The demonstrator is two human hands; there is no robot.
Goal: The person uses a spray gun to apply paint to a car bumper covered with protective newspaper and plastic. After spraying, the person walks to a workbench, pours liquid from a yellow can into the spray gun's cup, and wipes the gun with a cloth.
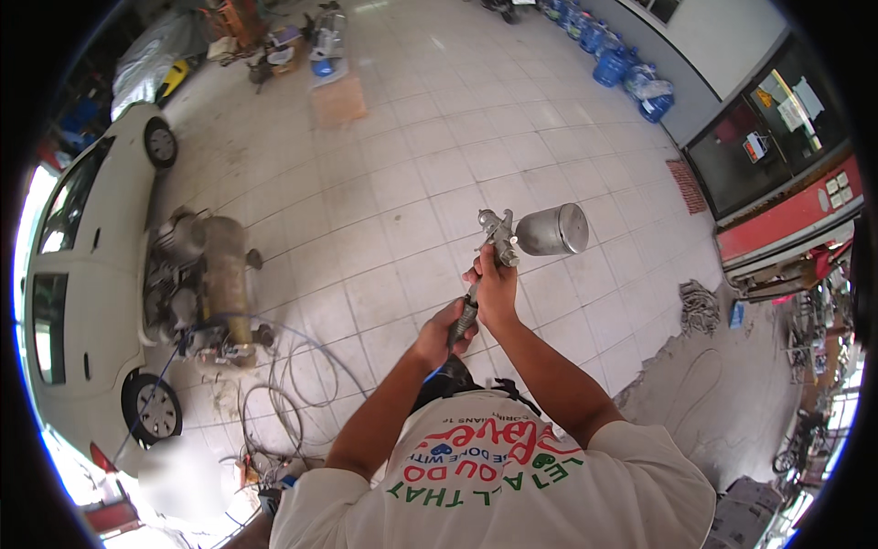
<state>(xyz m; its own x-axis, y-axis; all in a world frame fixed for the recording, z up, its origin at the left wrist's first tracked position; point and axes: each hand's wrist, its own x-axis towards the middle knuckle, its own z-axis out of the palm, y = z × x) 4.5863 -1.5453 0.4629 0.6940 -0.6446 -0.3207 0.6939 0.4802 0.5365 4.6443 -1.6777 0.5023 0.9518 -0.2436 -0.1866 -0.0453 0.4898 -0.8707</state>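
Note:
My right hand [495, 291] is wrapped round the handle of a metal spray gun [495, 229], held out in front of my body above the floor. A silver cup [547, 231] is fixed to the gun and points off to the right, its round lid facing outward. Just below, my left hand [441, 335] is closed on the dark, ribbed end of an air hose [465, 320] at the base of the handle. Fingers partly hide the joint between hose and gun, so I cannot tell whether it is fully coupled.
To the left, an air compressor [226, 274] stands beside a white car [102, 265]. Loose hoses [294, 403] loop over the tiled floor [402, 220] near it. Blue water jugs [611, 68] line the far right wall. A bundle of cloth [699, 307] lies at right.

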